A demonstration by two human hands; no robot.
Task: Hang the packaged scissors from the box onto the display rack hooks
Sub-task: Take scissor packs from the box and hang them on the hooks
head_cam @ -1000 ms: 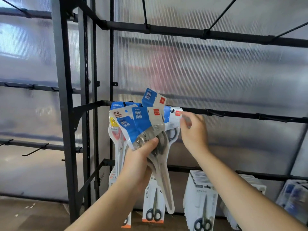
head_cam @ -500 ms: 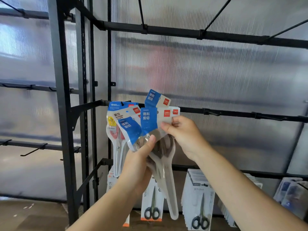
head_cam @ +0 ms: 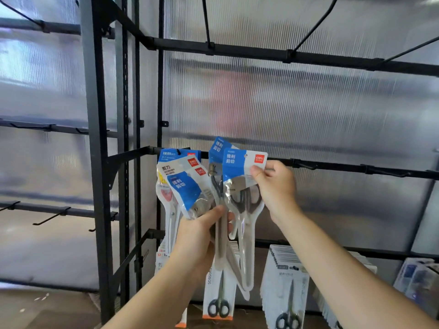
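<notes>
Scissors pack (head_cam: 240, 167) at centre frame hangs pinched in the grip of the right hand (head_cam: 276, 188); the left hand (head_cam: 199, 236) clasps a fanned bunch of packs (head_cam: 185, 188).

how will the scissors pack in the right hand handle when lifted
Probably floppy: the scissors pack is a thin clear pouch, pinched at its top by the right hand. Likely bottom-heavy, since it hangs straight down. Its glossy film may be slippery.

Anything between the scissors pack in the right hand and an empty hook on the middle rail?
Nothing visible. The right hand pinches the scissors pack beside an empty hook; only that hand lies between them.
</notes>
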